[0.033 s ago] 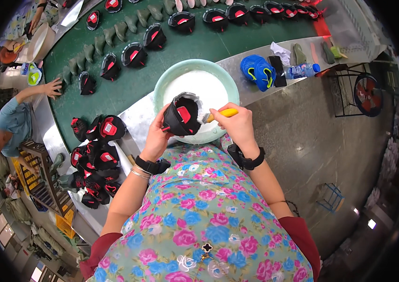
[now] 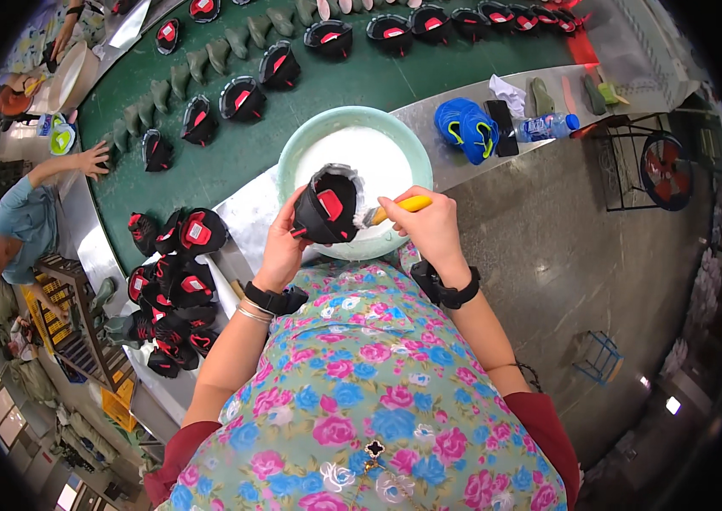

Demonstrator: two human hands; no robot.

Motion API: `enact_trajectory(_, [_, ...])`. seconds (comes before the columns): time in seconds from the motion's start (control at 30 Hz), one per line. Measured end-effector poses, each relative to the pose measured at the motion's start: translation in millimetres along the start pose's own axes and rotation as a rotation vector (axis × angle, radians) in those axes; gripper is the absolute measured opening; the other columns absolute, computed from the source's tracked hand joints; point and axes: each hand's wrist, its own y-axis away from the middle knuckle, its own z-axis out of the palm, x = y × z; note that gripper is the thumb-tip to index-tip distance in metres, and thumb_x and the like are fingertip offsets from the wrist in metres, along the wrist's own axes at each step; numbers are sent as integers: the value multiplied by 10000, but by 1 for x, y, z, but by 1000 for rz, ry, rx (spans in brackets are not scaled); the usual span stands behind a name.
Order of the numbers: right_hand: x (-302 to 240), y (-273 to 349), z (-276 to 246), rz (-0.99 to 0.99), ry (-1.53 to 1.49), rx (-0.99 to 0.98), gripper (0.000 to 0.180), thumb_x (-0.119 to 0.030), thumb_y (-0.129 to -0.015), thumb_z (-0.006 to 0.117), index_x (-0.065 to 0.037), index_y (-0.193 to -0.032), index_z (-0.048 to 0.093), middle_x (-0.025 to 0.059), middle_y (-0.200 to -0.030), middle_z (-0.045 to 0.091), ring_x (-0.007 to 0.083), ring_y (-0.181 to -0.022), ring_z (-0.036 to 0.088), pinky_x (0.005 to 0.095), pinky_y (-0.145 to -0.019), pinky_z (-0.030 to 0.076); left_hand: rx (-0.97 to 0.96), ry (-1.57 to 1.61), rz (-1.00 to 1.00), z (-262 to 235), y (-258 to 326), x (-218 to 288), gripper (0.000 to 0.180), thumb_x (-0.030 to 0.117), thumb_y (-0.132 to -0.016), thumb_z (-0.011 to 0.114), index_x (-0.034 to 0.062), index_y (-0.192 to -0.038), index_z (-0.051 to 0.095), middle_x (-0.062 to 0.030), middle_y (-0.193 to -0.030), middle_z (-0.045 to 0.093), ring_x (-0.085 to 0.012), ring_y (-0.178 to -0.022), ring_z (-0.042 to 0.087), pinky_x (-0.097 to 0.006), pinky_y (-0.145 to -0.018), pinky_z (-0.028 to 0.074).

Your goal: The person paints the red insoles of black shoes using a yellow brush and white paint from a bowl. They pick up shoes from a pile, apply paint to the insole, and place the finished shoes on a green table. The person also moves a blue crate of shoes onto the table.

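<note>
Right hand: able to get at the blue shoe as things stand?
Probably not to grasp it: the right hand is taken up by the yellow-handled brush. The way to the blue shoe, right of the basin, looks free, though.

Mid-frame, the upper (image 2: 310,223), black with a red patch inside and a grey edge, is held tilted, opening upward, over the basin (image 2: 419,153). The brush (image 2: 412,203), yellow-handled, slants leftward, its whitish bristles at the upper's right edge. The basin, round and pale green, contains white liquid.
</note>
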Motion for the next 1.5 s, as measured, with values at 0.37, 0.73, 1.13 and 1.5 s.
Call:
enact_trajectory(0.37, [3,-12,-24,-193,51,27,167,-147,-785,808,-8,-841,734,80,-679,689,108,-610,644,252,-589,506,-34,109,30,-1,-5,9,460,2,-951,456,43,-1409,464,-134,-1220,636,-232,-919,690,-319,-677,585])
enact_trajectory(0.73, [-84,-8,9,-510,-107,-461,160,-57,-821,779,8,-962,739,46,-917,718,87,-808,644,225,-698,501,-101,546,-604,-19,3,8,498,451,-1012,335,36,-1096,597,-37,-580,486,-79,-379,341,-205,-343,260])
enact_trajectory(1.13, [-59,-54,39,-86,-159,-130,169,-98,-882,719,39,-794,673,68,-665,657,100,-541,592,233,-494,441,358,329,31,-168,15,49,359,50,-937,457,142,-1282,496,-35,-1009,621,-163,-799,600,-315,-587,444])
enact_trajectory(1.5, [-94,-65,138,32,40,-180,153,-83,-882,719,60,-851,677,107,-716,682,129,-553,616,248,-521,479,929,455,526,-456,-101,85,702,-72,-923,431,143,-1536,165,-208,-1265,571,-339,-1064,646,-485,-893,569])
